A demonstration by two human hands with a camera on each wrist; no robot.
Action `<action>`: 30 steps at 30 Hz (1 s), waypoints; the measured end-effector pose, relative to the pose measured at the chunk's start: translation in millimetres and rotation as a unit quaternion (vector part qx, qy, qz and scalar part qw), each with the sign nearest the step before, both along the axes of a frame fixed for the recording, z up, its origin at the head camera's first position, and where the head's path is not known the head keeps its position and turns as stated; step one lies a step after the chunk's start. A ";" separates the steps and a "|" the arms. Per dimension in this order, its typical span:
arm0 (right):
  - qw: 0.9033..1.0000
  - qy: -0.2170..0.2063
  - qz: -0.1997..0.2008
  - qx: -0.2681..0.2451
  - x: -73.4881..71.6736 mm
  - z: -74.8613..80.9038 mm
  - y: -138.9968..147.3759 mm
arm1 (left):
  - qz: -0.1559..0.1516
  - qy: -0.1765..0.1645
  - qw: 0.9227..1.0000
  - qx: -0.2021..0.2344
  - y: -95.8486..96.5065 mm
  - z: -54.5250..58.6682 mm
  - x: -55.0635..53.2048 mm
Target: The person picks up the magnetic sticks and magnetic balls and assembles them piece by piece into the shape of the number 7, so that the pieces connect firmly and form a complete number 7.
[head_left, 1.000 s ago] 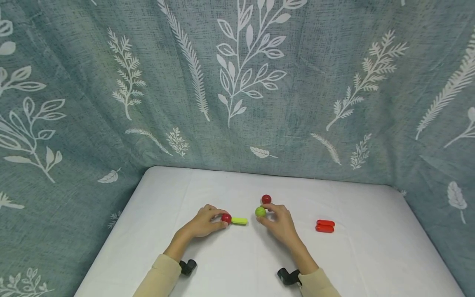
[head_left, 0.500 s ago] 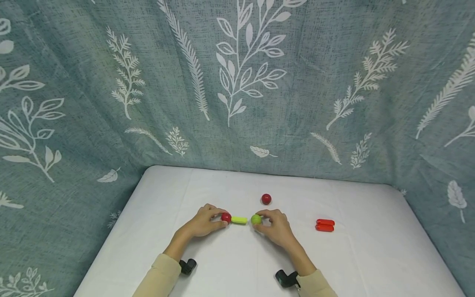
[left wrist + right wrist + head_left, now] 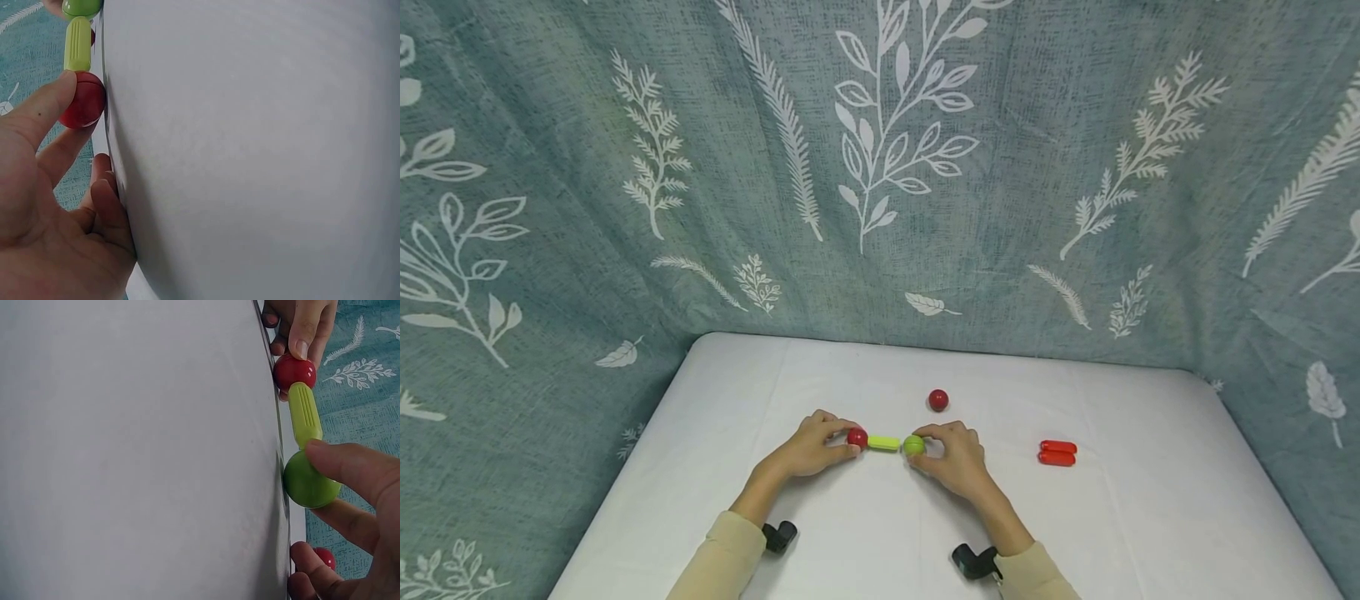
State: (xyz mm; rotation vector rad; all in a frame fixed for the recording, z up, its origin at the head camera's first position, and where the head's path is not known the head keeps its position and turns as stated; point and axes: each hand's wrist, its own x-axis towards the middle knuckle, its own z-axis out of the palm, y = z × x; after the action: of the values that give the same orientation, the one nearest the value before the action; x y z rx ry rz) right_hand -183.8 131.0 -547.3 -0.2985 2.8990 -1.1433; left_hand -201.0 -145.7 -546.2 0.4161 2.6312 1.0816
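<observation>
Left hand (image 3: 815, 446): thumb and a finger pinch a red ball (image 3: 857, 439), parted by no more than the ball between them. In the left wrist view, the thumb rests against the ball near its junction with a yellow-green rod (image 3: 883, 444), and a finger supports the opposite side.

Right hand (image 3: 958, 461): thumb and a finger pinch a green ball (image 3: 914, 446) in the same manner, spread to the ball's width. In the right wrist view, the thumb tip lies beside the end of the rod.

The rod lies between the two held balls, aligned roughly parallel to the far edge of the counter (image 3: 850, 533). Its left end meets the red ball. Its right end is just beside the green ball; contact at that end cannot be confirmed.

A second red ball (image 3: 938, 401) rests beyond the right hand, closer to the far edge. Two red rods (image 3: 1057, 452) lie side by side, parallel, toward the counter's right edge.

A black device (image 3: 781, 536) is located at the left wrist and another black device (image 3: 974, 562) at the right. Both sleeves (image 3: 718, 560) are beige. The counter surface is white, with rounded far corners. A grey-green curtain (image 3: 1000, 308) with white leaf prints hangs behind the far edge and along both sides.
</observation>
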 end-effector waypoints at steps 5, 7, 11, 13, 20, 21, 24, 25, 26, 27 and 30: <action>1.000 -0.001 -0.002 0.007 0.8 0.6 -1.7 | 0.000 0.000 1.000 0.001 -0.1 -0.9 -0.6; 1.000 -0.003 -0.003 0.011 1.0 0.2 -2.1 | 0.000 0.000 1.000 0.000 0.1 -1.2 -0.5; 1.000 -0.006 -0.006 0.013 1.3 -0.5 -3.0 | 0.002 -0.002 1.000 -0.001 0.4 -1.5 -0.2; 1.000 -0.007 -0.007 0.012 1.4 -0.5 -3.3 | 0.003 -0.003 1.000 -0.001 0.4 -1.4 -0.1; 1.000 -0.010 -0.006 0.012 1.0 -1.2 -3.1 | 0.003 -0.002 1.000 -0.001 0.0 -1.4 0.2; 1.000 -0.010 -0.005 0.011 0.9 -1.0 -2.8 | 0.003 -0.001 1.000 -0.001 0.0 -1.6 0.1; 1.000 -0.013 -0.002 0.003 0.7 -0.2 -0.7 | 0.003 -0.002 1.000 -0.001 0.3 -2.1 -0.3; 1.000 -0.014 -0.001 0.000 0.5 0.4 -0.1 | 0.003 -0.003 1.000 0.001 0.3 -1.8 -0.6; 1.000 -0.013 0.001 -0.005 0.7 1.6 1.1 | 0.003 -0.003 1.000 0.001 0.1 -2.1 -0.9; 1.000 -0.012 0.002 -0.011 1.0 2.6 2.2 | 0.003 -0.004 1.000 0.001 -0.1 -2.1 -0.9; 1.000 -0.010 0.000 -0.027 3.4 7.0 6.6 | 0.002 -0.003 1.000 0.001 -0.5 -1.6 -0.9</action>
State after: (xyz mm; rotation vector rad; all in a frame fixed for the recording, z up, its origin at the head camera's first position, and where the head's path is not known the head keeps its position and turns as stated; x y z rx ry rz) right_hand -180.4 137.7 -540.3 -0.2848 2.8542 -1.2189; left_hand -201.9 -146.1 -547.8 0.4068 2.6270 1.0837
